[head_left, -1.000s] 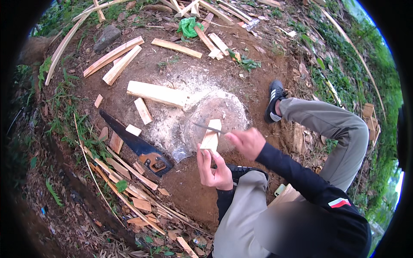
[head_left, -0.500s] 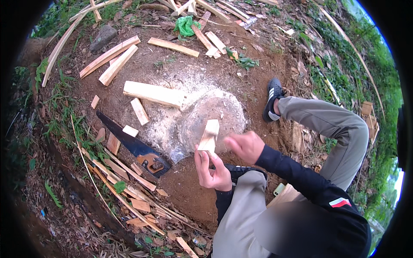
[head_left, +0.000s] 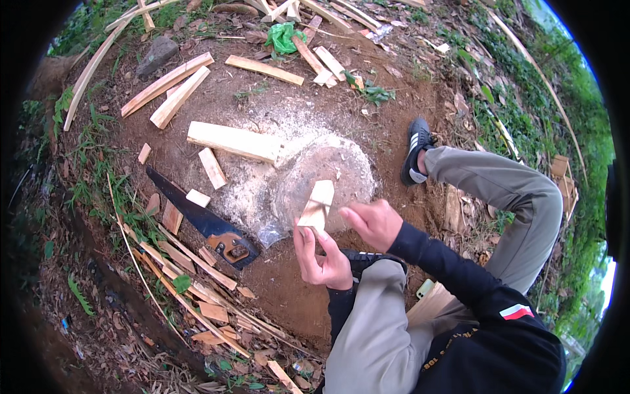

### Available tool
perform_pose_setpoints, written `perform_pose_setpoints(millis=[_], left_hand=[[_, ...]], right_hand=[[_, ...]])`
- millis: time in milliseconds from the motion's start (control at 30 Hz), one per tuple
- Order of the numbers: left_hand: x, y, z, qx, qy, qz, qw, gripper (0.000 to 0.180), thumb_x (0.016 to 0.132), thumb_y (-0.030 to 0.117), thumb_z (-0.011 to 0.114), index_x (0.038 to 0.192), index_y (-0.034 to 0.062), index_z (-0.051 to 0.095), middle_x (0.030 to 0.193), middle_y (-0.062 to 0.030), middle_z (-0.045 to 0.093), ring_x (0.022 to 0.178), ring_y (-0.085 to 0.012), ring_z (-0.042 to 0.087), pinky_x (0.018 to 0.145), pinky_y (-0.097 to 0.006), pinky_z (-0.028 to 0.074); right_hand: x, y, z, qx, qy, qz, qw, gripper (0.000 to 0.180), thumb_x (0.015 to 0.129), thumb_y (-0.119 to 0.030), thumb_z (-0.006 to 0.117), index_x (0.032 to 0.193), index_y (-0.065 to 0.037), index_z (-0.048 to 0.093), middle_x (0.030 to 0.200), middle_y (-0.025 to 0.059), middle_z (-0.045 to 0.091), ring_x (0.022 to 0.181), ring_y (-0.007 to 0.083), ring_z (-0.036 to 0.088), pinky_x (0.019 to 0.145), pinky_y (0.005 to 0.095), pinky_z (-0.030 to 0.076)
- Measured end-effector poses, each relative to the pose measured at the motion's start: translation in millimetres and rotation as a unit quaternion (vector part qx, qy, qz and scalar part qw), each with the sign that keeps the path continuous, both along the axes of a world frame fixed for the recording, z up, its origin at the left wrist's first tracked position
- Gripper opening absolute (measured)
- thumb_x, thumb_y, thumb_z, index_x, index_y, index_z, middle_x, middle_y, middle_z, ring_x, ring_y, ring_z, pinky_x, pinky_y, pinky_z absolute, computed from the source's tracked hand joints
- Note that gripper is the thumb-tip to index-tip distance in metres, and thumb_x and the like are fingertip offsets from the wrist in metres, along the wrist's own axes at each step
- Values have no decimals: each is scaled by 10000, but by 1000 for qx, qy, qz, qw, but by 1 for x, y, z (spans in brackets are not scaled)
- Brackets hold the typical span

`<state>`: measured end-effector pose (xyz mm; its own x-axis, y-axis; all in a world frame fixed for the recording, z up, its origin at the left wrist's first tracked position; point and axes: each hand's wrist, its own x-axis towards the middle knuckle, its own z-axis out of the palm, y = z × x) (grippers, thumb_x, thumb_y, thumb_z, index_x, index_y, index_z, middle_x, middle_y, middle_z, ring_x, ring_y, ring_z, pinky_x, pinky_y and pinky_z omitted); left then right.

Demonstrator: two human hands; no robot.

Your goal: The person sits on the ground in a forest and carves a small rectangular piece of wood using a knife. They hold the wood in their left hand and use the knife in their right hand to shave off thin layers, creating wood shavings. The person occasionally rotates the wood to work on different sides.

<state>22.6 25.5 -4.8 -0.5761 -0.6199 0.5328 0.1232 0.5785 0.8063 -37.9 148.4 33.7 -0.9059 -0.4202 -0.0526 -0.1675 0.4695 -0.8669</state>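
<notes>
My left hand point(head_left: 323, 261) grips the lower end of a short pale wood block point(head_left: 318, 203) between thumb and fingers. A thin dark band crosses the block partway up its face. Just to the right, my right hand point(head_left: 374, 224) is closed with the fingers curled and the thumb pointing toward the block, a small gap away. Whatever it may hold is hidden. Below the block lies a round, sawdust-dusted stump top point(head_left: 351, 167).
A handsaw point(head_left: 203, 217) with a wooden handle lies left of the stump. A thick board point(head_left: 233, 140) rests behind it. Offcuts and strips point(head_left: 197, 289) litter the left side. A green plastic bag point(head_left: 282, 38) sits among sticks at the far side. My shoe point(head_left: 417, 151) is at the right.
The wood block has shifted slightly left and its face has turned a little. My right hand has moved only slightly and stays beside it.
</notes>
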Motion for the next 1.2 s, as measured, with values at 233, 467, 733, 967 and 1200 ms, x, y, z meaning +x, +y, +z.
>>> perform_pose_setpoints(millis=[233, 467, 733, 967, 1200], left_hand=[[-1, 1, -2, -2, 22, -23, 999, 239, 911, -48, 638, 1150, -45, 631, 1208, -338, 623, 1086, -434, 666, 865, -455, 592], [0, 0, -2, -25, 18, -42, 999, 247, 909, -45, 640, 1155, -53, 623, 1202, -342, 624, 1079, -440, 667, 841, -438, 603], [2, 1, -4, -14, 21, -38, 999, 263, 902, -55, 638, 1165, -45, 626, 1205, -351, 618, 1087, -446, 662, 846, -452, 599], [2, -3, -7, -1, 31, -39, 999, 272, 900, -51, 641, 1171, -55, 620, 1202, -360, 612, 1097, -456, 653, 873, -474, 590], [3, -3, -8, 5, 30, -33, 999, 259, 914, -58, 620, 1173, -72, 611, 1208, -361, 606, 1104, -453, 649, 887, -472, 589]], right_hand=[[-7, 3, -12, 57, 47, -4, 997, 251, 998, -243, 560, 836, -53, 590, 583, 194, 535, 542, 401, 588, 509, 481, 453], [-11, 9, -27, 58, 41, -32, 997, 284, 996, -296, 569, 841, -75, 656, 617, 186, 601, 548, 387, 610, 510, 480, 490], [-12, 14, -34, 69, 45, -6, 997, 279, 1002, -300, 564, 869, -74, 661, 590, 192, 587, 539, 392, 616, 512, 483, 496], [-16, 14, -33, 73, 42, 13, 996, 292, 1016, -273, 544, 868, -46, 652, 567, 198, 563, 545, 389, 616, 516, 479, 491], [-15, 12, -27, 40, 39, 19, 998, 281, 1002, -250, 569, 824, -40, 628, 561, 197, 551, 541, 386, 609, 522, 471, 480]])
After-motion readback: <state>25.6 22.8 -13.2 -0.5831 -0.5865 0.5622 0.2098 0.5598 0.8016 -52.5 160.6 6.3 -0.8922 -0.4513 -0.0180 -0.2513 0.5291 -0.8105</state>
